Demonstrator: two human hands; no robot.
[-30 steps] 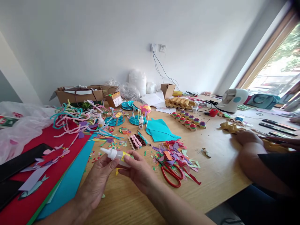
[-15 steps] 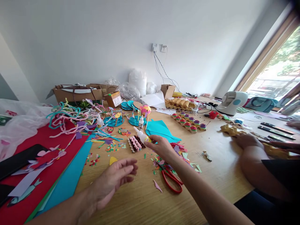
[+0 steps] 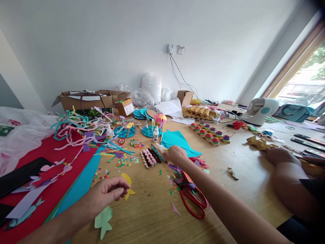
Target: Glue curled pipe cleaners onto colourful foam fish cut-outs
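Observation:
My right hand (image 3: 176,154) is wrapped round a white glue bottle (image 3: 161,148), whose nozzle points left and away from me, above a small row of pink and brown ruffled strips (image 3: 149,157). My left hand (image 3: 111,191) hovers with bent fingers, thumb a little apart, beside a yellow paper fish (image 3: 126,181) that it partly covers. I see nothing held in it. Just below it a pale green paper fish (image 3: 104,220) lies on the table. Red-handled scissors (image 3: 194,200) rest among paper scraps near my right forearm.
Another glue bottle (image 3: 155,135) stands before decorated blue discs (image 3: 124,131). Blue sheets (image 3: 176,142) lie behind my right hand. Left are pipe cleaners (image 3: 73,130) and red card (image 3: 38,149); right are painted egg cartons (image 3: 210,134), a white fan (image 3: 261,111) and a co-worker's arm (image 3: 284,173).
My left hand has drawn left and down, and the green paper fish now shows. My right hand has turned over the glue bottle and covers more of it. The view has shifted slightly.

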